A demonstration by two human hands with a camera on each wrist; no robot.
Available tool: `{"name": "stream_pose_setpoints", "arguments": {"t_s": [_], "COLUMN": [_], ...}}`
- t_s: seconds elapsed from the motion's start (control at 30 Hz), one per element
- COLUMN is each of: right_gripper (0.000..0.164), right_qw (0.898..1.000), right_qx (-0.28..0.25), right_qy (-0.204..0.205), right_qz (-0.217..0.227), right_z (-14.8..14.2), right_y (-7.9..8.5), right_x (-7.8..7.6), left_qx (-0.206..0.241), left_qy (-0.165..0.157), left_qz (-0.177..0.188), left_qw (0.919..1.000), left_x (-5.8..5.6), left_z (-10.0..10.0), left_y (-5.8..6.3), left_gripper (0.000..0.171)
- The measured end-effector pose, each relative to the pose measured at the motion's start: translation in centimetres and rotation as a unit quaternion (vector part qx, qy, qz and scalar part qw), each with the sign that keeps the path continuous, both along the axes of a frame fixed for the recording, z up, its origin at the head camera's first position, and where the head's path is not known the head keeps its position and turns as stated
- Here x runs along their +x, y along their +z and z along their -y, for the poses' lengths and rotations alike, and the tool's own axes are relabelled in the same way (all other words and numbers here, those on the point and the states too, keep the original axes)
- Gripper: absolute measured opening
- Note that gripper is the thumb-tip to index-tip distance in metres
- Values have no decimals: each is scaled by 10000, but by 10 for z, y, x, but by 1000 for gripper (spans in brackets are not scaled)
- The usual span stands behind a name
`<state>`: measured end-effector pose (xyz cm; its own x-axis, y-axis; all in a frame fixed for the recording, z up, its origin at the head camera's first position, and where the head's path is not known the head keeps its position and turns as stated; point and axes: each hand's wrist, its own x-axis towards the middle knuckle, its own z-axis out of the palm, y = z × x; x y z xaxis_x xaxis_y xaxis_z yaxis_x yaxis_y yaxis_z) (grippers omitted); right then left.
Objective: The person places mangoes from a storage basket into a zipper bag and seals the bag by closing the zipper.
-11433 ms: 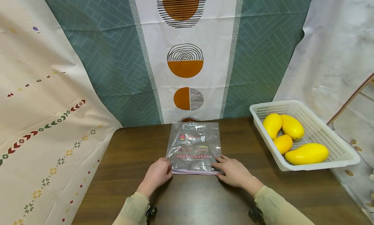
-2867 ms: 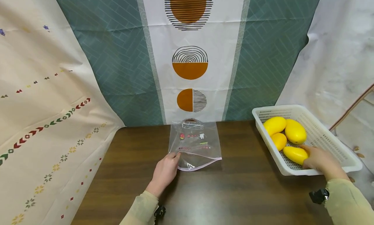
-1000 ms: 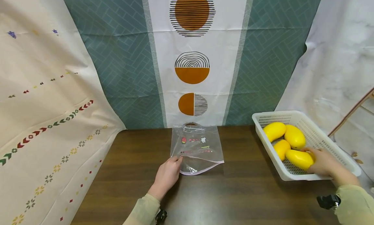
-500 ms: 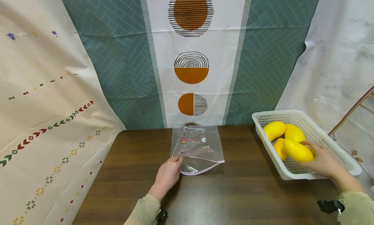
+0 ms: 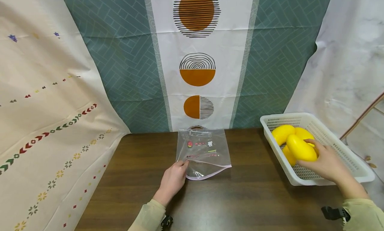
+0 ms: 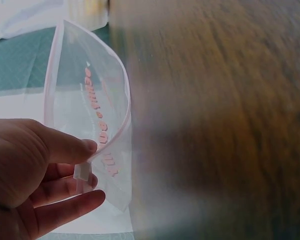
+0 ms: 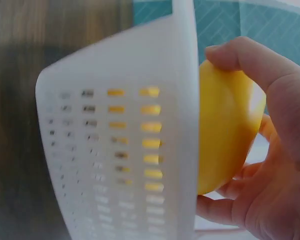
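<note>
A clear zip bag (image 5: pixel 202 151) with pink trim and printed pictures lies on the table. My left hand (image 5: pixel 173 178) pinches its near left corner, by the slider, and the mouth of the bag gapes, as the left wrist view shows. At the right, my right hand (image 5: pixel 327 162) grips a yellow mango (image 5: pixel 301 148), fingers and thumb around it, raised over the white basket (image 5: pixel 342 142). In the right wrist view the basket wall (image 7: pixel 115 130) hides part of the mango. Several other mangoes sit in the basket, one (image 5: pixel 283 133) at its left side.
The dark wooden table (image 5: pixel 240 204) runs along under both arms. A patterned cloth (image 5: pixel 135 74) hangs right behind the table's far edge. Between bag and basket, bare wood shows, and the basket's raised rim (image 5: pixel 276 162) stands along its right.
Earlier both hands were at the closed bag; then its mouth was opened and the right hand went to the basket. In the last second, the gripped mango has risen and shifted left.
</note>
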<state>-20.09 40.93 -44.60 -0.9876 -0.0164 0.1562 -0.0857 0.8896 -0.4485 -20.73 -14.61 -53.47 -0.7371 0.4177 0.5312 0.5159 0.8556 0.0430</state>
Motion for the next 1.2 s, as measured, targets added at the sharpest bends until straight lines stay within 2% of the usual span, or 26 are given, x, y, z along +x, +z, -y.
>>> {"name": "stream_pose_setpoints", "arguments": {"t_s": [0.5,0.8,1.2], "right_gripper": [95,95,91], "right_qw": [9983,9984,9968], "right_qx": [-107,-194,-412], "right_qy": [210,431,667], "right_qz": [-529,-308,-125], "right_z": [49,83,128], "right_y": [17,23,18], "right_x": [3,6,7], "left_qx": [-87,-83,-140], "left_qy": [38,54,61], "left_qz": [76,70,95], "left_qw": [9999,9999,9998], "left_x": [-2,0,-1], "left_z": [0,1,-3], "left_y": [4,4,4], "left_gripper": [38,38,37]}}
